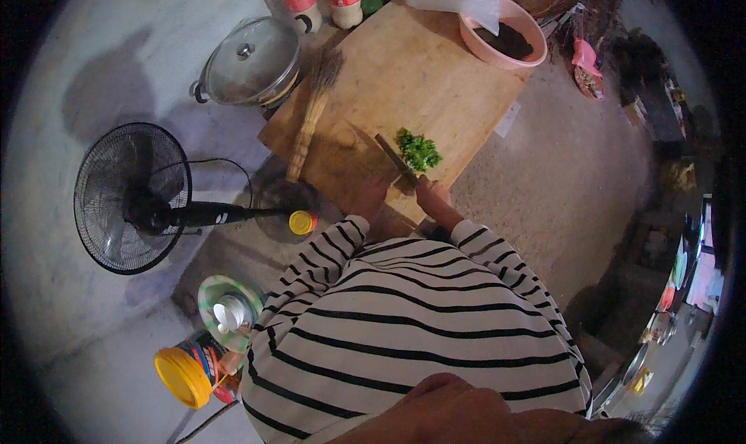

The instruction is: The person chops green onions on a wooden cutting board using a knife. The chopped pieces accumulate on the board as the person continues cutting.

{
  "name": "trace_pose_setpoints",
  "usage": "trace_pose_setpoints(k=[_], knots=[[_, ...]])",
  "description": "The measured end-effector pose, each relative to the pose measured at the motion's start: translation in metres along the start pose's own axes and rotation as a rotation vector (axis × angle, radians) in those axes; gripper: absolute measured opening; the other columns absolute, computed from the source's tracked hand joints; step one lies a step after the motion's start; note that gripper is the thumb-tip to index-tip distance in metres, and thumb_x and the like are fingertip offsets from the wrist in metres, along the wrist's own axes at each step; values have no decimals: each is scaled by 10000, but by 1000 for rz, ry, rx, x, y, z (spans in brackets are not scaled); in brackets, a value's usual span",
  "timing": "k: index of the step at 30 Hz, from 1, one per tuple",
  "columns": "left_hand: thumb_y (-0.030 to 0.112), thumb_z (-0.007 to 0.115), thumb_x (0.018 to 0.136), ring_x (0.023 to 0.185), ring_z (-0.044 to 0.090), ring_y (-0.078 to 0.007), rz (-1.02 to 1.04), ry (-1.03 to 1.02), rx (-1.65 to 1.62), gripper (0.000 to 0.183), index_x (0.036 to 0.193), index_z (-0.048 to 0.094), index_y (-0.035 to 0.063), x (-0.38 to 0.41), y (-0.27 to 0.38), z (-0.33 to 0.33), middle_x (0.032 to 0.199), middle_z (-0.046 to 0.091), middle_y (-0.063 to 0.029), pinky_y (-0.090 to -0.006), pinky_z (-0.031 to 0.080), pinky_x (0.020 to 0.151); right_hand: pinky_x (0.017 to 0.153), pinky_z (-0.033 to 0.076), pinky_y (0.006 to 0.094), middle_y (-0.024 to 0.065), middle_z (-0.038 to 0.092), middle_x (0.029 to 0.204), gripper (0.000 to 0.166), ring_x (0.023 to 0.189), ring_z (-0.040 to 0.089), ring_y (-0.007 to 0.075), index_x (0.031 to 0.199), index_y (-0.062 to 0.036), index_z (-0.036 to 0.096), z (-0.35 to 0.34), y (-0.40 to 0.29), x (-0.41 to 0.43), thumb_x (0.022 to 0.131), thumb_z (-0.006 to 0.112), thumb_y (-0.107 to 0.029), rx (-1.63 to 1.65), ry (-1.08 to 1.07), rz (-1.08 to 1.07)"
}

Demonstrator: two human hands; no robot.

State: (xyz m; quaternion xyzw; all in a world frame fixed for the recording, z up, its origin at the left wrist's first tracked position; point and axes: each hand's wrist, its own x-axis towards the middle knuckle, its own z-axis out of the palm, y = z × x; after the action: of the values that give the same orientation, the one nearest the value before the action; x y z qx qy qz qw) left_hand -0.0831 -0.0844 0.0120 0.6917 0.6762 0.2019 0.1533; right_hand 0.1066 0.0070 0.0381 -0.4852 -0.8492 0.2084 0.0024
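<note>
My right hand (pixel 433 198) is closed on the handle of a kitchen knife (pixel 396 159), whose blade points up and left over a wooden board (pixel 431 88). Beside the blade, on its right, lies a small heap of chopped green leaves (pixel 418 150). My left hand (pixel 371 194) is low on the board's near end, left of the knife; shadow blurs its fingers, so whether it holds something cannot be told. A bundled straw brush (pixel 309 123) lies along the board's left side.
A pink basin (pixel 504 59) with dark contents and a plastic bag stands at the board's far right. Left are a glass-lidded pot (pixel 250 65), a black fan (pixel 134 199), a yellow-lidded small jar (pixel 302 223) and a large yellow-lidded container (pixel 183 377). Filled bottles (pixel 344 3) stand at the back.
</note>
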Motion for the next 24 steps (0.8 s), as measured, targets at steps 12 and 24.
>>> trace_pose_setpoints(k=[12,24], knots=[[113,522,862,791,538,-327,-66,193,-261,144,977,599,74,12,1,26,915,553,-142,-422,452,673,614,493,526,262,609,748,282,724,604,450,983,-53,536,-31,1,-10,892,495,-317,168,-12,34],[24,577,750,882,528,-337,-165,3,-239,196,944,582,54,13,4,10,925,526,-139,-433,466,728,612,512,522,251,615,815,195,712,622,434,999,-59,492,-37,-9,-7,886,457,-214,-34,-201,3]])
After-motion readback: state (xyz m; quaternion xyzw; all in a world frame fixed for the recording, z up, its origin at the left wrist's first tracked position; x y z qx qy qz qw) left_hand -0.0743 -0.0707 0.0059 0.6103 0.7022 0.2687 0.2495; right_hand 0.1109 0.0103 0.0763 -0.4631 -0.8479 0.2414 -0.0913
